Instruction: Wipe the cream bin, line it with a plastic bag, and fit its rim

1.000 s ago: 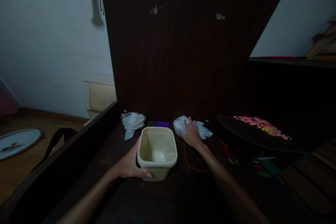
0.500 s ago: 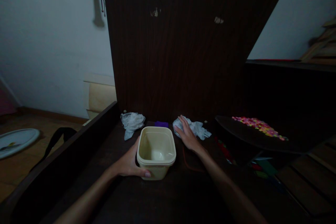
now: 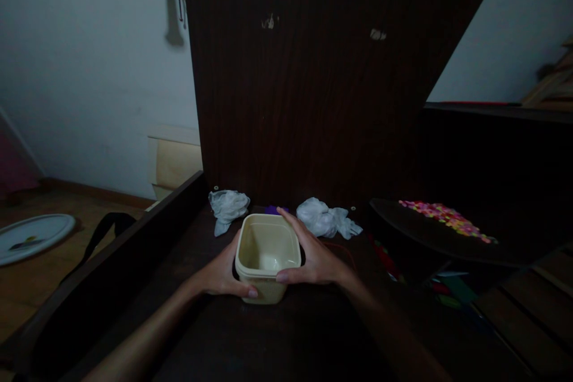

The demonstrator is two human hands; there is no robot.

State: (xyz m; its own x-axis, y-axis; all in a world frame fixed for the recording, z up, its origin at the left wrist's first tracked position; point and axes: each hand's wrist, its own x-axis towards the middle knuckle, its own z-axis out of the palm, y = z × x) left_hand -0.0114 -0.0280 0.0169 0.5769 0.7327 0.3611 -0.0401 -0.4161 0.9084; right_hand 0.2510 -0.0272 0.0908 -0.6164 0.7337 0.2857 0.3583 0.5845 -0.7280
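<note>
A cream plastic tub (image 3: 262, 289) stands upright on the dark wooden surface, its inside bare apart from a shine on the bottom. Around its left side my left hand (image 3: 226, 271) is wrapped, thumb across the front and fingers hidden behind the wall. My right hand (image 3: 316, 256) clasps the right side, with its thumb on the front rim and a finger reaching to the back corner. Behind the tub lie a crumpled whitish plastic bag (image 3: 229, 206) on the left and a knotted, filled one (image 3: 320, 216) on the right. A purple item (image 3: 272, 210) peeks out between them.
A tall dark panel (image 3: 304, 101) rises behind the surface, and a raised board (image 3: 147, 233) edges the left. On the right, a dark curved shelf (image 3: 403, 233) carries many small colourful pieces (image 3: 447, 218). A white oval tray (image 3: 40, 236) is at lower left.
My right hand has left the knotted plastic bag, moving toward me and left onto the tub's right side. My left hand keeps its hold, and the view has shifted slightly.
</note>
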